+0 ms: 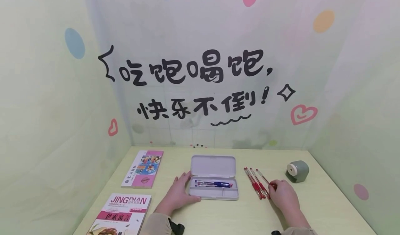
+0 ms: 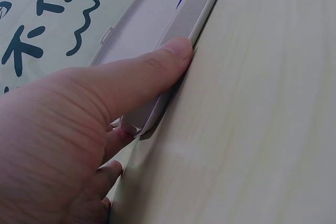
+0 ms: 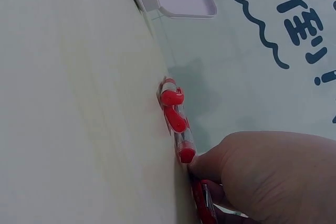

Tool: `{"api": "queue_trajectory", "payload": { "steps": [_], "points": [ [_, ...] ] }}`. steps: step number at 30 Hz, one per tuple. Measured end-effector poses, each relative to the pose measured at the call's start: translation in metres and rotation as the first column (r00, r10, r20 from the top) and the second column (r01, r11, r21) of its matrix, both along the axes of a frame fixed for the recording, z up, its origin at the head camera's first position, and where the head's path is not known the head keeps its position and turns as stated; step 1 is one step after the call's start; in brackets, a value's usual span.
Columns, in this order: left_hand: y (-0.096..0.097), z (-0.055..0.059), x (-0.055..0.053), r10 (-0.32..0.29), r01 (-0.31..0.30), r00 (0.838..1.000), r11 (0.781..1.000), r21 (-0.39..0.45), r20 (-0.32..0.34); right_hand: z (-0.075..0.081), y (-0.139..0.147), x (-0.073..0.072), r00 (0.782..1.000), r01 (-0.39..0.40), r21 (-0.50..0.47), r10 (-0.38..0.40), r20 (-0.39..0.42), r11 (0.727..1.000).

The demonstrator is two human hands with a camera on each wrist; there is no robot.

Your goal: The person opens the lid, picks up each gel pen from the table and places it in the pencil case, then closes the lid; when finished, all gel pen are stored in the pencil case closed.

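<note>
An open pale pencil case (image 1: pixel 213 166) lies on the table with its lid raised at the back. Inside its rear compartment are blue pens (image 1: pixel 222 184). My left hand (image 1: pixel 178 195) holds the case by its left front corner, thumb (image 2: pixel 176 51) along the front wall and fingers around the left side. To the right of the case, red pens (image 1: pixel 254 182) lie side by side at a slant. My right hand (image 1: pixel 284 196) pinches another red pen (image 1: pixel 262 176) beside them, near its capped end, also seen in the right wrist view as a red pen (image 3: pixel 205 203) under the fingertips.
A grey-green pencil sharpener (image 1: pixel 300 170) stands at the right rear of the table (image 1: pixel 218 217). On the left lie a pink-and-white book (image 1: pixel 142 169) and, nearer me, a second book (image 1: pixel 120 214). A printed cloth wall (image 1: pixel 200 134) closes off the back.
</note>
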State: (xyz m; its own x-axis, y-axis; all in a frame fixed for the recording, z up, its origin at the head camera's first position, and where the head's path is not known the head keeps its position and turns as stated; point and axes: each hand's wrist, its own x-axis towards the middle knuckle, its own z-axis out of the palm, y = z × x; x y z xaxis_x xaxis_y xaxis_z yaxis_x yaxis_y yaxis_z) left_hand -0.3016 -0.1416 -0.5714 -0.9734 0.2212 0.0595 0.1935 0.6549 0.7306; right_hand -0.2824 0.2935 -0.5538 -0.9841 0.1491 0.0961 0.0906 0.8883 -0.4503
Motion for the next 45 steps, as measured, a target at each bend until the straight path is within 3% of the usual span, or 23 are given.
{"api": "queue_trajectory", "payload": {
  "steps": [28, 35, 39, 45],
  "points": [
    [0.000, 0.000, 0.000, -0.023, 0.023, 1.000, 1.000, -0.017, -0.016, 0.004, -0.002, 0.000, 1.000, 0.010, -0.009, -0.010, -0.016, 1.000],
    [-0.001, -0.001, -0.001, -0.027, 0.027, 0.999, 1.000, -0.016, -0.027, 0.013, -0.015, -0.002, 0.992, 0.001, 0.023, 0.001, -0.126, 1.000],
    [-0.002, -0.001, -0.001, -0.021, 0.020, 0.999, 1.000, -0.017, -0.036, 0.018, -0.030, -0.002, 0.976, 0.003, 0.029, 0.004, -0.218, 1.000],
    [-0.002, -0.003, -0.003, -0.023, 0.023, 0.999, 1.000, -0.003, -0.031, 0.019, -0.055, -0.004, 0.955, -0.028, 0.000, 0.027, -0.294, 1.000]
  ]
}}
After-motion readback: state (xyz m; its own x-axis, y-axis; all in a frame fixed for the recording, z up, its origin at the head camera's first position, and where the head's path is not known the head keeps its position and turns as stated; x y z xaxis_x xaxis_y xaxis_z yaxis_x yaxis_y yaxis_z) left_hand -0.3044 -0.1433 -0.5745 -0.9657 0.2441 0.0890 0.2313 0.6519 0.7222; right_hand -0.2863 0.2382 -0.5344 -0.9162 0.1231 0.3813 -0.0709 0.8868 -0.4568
